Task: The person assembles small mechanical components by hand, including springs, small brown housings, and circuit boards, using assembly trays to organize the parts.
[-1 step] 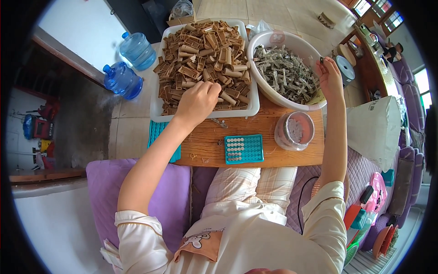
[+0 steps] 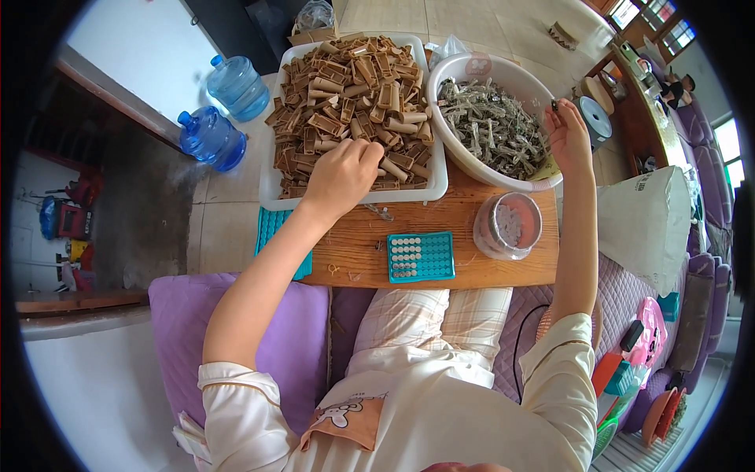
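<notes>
Head cam, table: I've got a wooden table (image 2: 346, 253) in front of the person, with a purple cushion (image 2: 236, 322) at lower left.
Room: pale tiled floor (image 2: 377, 17), two blue water jugs (image 2: 237, 88) off to the left, and a big white sack (image 2: 641, 224) over on the right.
Small stuff: a teal tray (image 2: 437, 256) sits near the table's front edge, little round discs (image 2: 406, 250) in its left part; a tub (image 2: 484, 236) of pale bits stands just right of it.
Brown pieces: the heap (image 2: 346, 94) fills a white tray (image 2: 426, 194) right at the left hand (image 2: 342, 175).
Left hand: fingers bunched over the near side of that heap; can't tell from here if they're gripping anything.
Basin: white, round (image 2: 464, 155), full of silvery strips (image 2: 491, 130), between the hands.
Right hand: up by the basin's right rim (image 2: 569, 135), fingertips pinched on a small dark piece (image 2: 554, 104).
Hands: well apart.
</notes>
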Demonstrator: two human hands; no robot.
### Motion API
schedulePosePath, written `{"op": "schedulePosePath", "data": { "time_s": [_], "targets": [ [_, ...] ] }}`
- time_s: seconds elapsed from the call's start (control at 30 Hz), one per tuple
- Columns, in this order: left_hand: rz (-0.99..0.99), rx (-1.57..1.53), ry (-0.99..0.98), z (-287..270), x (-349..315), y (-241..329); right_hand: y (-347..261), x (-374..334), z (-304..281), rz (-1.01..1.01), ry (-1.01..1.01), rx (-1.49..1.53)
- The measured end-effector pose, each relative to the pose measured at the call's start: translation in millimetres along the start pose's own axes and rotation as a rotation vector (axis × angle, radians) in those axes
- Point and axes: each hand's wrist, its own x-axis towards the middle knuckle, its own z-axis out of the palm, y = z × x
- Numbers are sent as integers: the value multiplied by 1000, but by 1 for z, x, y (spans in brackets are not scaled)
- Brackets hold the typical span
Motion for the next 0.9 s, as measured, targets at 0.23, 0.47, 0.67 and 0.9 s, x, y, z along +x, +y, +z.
{"op": "schedulePosePath", "data": {
  "time_s": [0.23,0.47,0.67,0.9],
  "targets": [
    [-75,-244,15,-1,0,10,-7,-48,45,104,-167,-7],
    [-41,-318,34,-15,7,25,-5,-104,82,105,-363,-31],
    [-510,-1067,-131,-12,0,40,4,-136,107,67,-367,49],
    [-775,-1476,-251,-30,-4,60,10,-161,115,-251,-210,-433]
  ]
}}
